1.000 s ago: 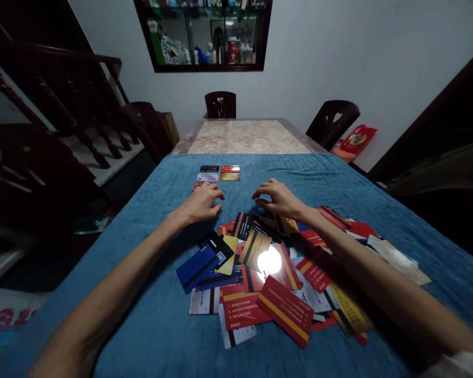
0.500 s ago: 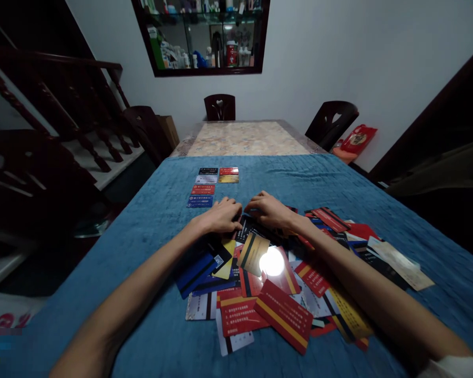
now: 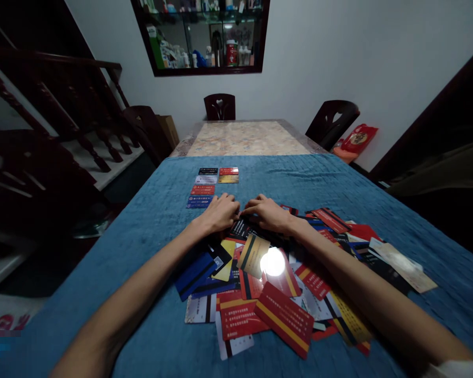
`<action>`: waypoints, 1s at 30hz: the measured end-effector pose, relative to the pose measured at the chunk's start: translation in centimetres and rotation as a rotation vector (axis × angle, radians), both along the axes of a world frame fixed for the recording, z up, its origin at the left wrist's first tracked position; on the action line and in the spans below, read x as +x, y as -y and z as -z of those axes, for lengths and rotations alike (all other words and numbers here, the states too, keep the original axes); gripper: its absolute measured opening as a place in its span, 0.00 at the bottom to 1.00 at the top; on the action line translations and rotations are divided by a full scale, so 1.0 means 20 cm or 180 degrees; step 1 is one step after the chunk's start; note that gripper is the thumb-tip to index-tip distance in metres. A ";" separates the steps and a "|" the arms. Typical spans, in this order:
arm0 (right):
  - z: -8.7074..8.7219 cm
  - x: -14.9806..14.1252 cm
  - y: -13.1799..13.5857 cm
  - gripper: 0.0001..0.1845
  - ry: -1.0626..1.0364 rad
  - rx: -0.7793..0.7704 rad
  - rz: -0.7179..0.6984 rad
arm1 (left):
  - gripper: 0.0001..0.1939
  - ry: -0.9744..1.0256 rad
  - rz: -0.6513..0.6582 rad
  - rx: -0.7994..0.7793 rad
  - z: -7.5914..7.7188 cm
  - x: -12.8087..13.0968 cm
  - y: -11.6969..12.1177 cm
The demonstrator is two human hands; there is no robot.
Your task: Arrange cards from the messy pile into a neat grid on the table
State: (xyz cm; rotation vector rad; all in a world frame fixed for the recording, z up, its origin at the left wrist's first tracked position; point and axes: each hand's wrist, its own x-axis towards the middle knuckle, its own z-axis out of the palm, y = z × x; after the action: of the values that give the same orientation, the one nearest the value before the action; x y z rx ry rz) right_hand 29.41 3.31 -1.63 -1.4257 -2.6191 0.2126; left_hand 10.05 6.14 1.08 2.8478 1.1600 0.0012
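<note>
My left hand [image 3: 221,214] is curled at the far edge of the loose card pile, its fingers bent down on a black card [image 3: 240,229] with white print. Close beside it, my right hand [image 3: 268,212] bends its fingertips to the same card's upper edge; the exact grip is partly hidden. Nearer me lie a gold card [image 3: 254,254], a red card with a yellow stripe [image 3: 286,319], a blue card [image 3: 195,275] and several others, overlapping. Beyond my left hand, cards lie in neat rows, including a blue card [image 3: 199,201] and a red card [image 3: 203,190].
A blue cloth [image 3: 142,252] covers the near part of the table; patterned tabletop [image 3: 244,137] shows beyond. More cards spread under my right forearm, with a pale card [image 3: 404,265] at the right. Chairs [image 3: 219,107] stand around, and a stair railing [image 3: 63,60] is at the left.
The black card has shifted slightly left along with my left hand. My right hand has moved slightly left, its fingers closer to the left hand. The laid-out rows look the same.
</note>
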 end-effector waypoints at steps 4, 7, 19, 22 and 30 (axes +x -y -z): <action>-0.02 -0.03 0.02 0.19 0.0221 0.0116 0.0165 | 0.09 -0.0074 0.0136 -0.0133 -0.02 0.00 0.03; -0.02 -0.04 0.04 0.20 0.0350 0.0196 0.0229 | 0.11 -0.0188 0.0148 -0.0136 -0.04 0.00 0.05; 0.03 -0.02 0.00 0.22 0.0205 0.0115 0.0354 | 0.23 -0.0335 -0.0063 -0.0211 -0.04 0.00 0.07; 0.03 -0.02 -0.02 0.19 -0.0034 0.0031 0.0292 | 0.24 -0.0331 -0.0074 -0.0204 -0.04 0.00 0.07; 0.09 0.01 -0.06 0.20 -0.0408 -0.0019 0.0145 | 0.22 -0.0312 -0.0219 -0.0096 -0.01 0.02 0.08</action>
State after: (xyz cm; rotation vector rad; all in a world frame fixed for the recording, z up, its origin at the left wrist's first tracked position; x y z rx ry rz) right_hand 29.64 4.50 -3.38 -1.4220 -2.4835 0.2961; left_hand 10.55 4.48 1.33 2.8090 1.2643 -0.1526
